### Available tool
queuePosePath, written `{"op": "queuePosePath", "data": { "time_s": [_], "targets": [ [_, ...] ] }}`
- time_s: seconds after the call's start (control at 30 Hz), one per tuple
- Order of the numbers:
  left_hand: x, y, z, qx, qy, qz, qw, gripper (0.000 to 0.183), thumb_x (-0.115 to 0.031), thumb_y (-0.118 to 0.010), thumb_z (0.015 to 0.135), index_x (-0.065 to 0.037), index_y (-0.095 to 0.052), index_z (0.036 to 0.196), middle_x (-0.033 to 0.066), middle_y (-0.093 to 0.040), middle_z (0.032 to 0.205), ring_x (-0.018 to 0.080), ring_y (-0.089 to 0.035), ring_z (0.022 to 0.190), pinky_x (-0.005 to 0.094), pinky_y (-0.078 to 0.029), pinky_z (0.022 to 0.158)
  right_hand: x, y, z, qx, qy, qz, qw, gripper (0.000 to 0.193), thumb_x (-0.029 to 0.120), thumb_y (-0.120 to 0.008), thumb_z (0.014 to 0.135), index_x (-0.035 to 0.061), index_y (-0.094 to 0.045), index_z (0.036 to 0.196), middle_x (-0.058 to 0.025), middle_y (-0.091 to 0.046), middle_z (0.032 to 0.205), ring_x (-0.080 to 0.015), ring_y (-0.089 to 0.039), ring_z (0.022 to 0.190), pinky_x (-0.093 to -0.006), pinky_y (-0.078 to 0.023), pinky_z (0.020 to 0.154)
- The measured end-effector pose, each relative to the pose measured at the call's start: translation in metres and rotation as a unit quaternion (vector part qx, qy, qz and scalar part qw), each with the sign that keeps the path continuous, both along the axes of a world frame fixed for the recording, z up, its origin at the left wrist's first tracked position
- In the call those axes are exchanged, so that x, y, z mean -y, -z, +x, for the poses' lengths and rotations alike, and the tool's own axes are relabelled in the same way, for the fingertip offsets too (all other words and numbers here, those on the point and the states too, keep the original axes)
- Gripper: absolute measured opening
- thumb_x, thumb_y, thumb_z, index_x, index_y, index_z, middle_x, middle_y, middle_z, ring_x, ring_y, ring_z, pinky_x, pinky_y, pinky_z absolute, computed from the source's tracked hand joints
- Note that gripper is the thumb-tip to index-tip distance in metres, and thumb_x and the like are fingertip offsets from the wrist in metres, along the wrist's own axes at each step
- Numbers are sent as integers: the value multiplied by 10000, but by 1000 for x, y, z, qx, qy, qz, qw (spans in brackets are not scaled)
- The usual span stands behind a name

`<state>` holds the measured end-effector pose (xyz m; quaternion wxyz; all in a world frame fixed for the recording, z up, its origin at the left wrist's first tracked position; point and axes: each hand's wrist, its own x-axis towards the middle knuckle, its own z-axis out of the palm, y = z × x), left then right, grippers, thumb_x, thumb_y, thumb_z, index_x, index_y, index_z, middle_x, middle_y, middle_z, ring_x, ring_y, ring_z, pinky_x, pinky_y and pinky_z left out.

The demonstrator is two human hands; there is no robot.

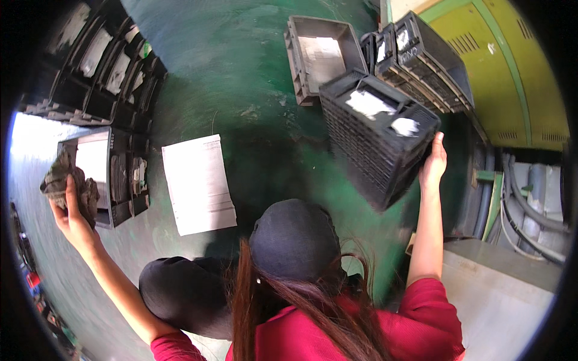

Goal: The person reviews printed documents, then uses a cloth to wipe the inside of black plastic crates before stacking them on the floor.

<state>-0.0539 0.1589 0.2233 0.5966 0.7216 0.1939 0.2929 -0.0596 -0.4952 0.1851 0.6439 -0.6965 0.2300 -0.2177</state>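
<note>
My left hand is closed on a crumpled grey-brown rag, held out at the left. The rag is in front of an open black crate with white paper in it. At the right, my right hand grips the edge of a black plastic crate. This crate is tilted, its ribbed side toward me and torn white label remnants on its upper face. Its lower part is blurred, and whether it touches the floor I cannot tell. A printed white sheet lies on the green floor between my hands.
Stacked black crates rise at the far left. Beyond the held crate stand a grey open crate with paper inside and a group of black crates. A yellow-green cabinet, hoses and a metal box line the right.
</note>
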Motion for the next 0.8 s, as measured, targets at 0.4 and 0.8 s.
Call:
{"op": "queuePosePath", "data": {
  "time_s": [0.4,0.8],
  "targets": [
    [5,-18,-12,2,-22,28,999,314,-162,-652,800,-4,-596,1065,77,-632,967,129,-605,838,246,-484,743,-122,71,4,-57,-110,164,979,484,382,-456,899,-21,-480,1165,-104,-579,1085,-225,-577,937,-365,-484,796],
    [45,-37,-15,19,-12,17,1000,273,-115,-625,822,-31,-557,1073,16,-602,806,80,-555,649,215,-469,551,-112,73,-44,-139,-137,128,972,424,366,-446,905,-12,-519,1081,-93,-589,1005,-206,-572,862,-343,-471,748]
  ]
}}
